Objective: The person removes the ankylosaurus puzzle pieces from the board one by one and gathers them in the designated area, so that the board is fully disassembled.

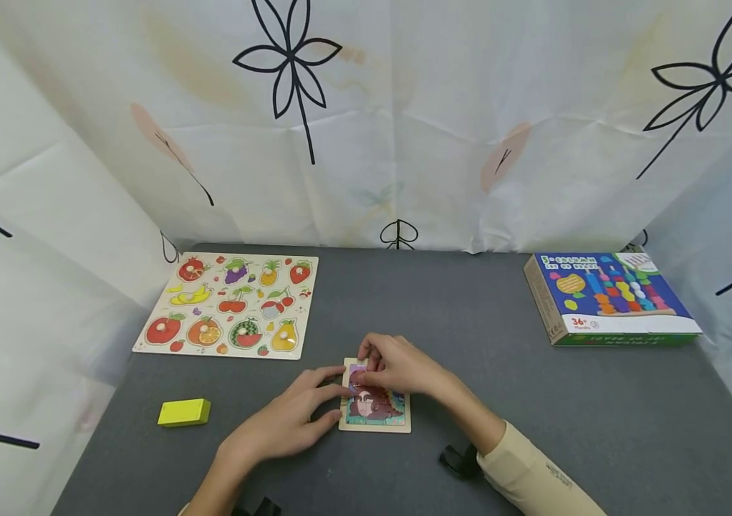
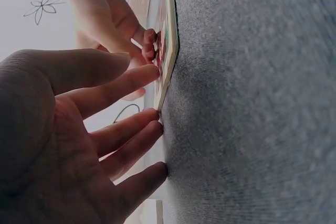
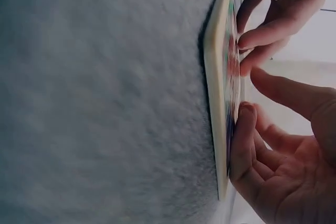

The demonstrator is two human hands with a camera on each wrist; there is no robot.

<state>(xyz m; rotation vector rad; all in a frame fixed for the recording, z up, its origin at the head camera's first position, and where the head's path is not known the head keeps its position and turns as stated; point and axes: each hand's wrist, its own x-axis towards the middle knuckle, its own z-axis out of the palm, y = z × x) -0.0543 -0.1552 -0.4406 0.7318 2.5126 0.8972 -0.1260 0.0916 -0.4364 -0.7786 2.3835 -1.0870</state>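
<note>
A small wooden picture puzzle with a pale frame and a brown-and-pink cartoon picture lies flat on the table. From its left side my left hand reaches in, fingers spread and nearly straight; one fingertip rests on the picture, others are right at the frame's edge. My right hand is over the puzzle's upper part. Its bent fingers touch the surface, while the thumb stands apart from them in the right wrist view. No loose piece shows between them. Part of the picture is hidden under both hands.
A fruit peg board lies at the back left. Nearer on that side is a yellow block. At the back right sits a blue toy box. Patterned white cloth hangs around the grey table.
</note>
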